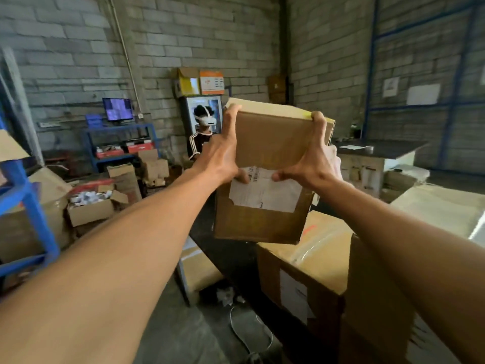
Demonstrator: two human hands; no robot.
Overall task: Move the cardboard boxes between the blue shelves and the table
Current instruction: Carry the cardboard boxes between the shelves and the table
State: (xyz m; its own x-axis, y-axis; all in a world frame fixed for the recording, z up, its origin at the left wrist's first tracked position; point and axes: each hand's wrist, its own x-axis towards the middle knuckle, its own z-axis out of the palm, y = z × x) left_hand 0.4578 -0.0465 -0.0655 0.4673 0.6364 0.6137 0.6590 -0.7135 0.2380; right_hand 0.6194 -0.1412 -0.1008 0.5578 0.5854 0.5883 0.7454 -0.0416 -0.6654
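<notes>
Above surface [236,258], at 12 o'clock: box [273,143] gripped tilted by left hand [219,156] and right hand [312,164]; bigger box [309,261] at 5 o'clock.

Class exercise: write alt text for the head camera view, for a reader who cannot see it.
Two bare hands, left hand and right hand, hold a cardboard box with a white label up in the air above larger boxes on a dark table. Blue shelving stands at left.
</notes>
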